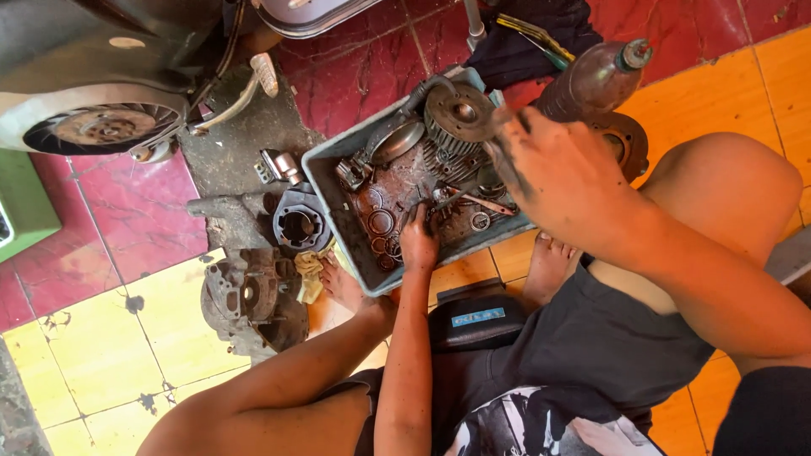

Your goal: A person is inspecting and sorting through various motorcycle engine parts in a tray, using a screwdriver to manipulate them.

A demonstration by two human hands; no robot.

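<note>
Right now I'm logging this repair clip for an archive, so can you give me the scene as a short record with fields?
Setting: tiled floor, yellow and red, person seated low
Left hand: left hand reaches into the grey tray, fingers among small rings and washers
Right hand: right hand raised over the tray's far end, greasy, blurred; grip unclear
In tray: finned cylinder, gaskets, loose metal parts
Beside tray: dark engine casing, larger crankcase, bottle
Top left: scooter wheel
</note>
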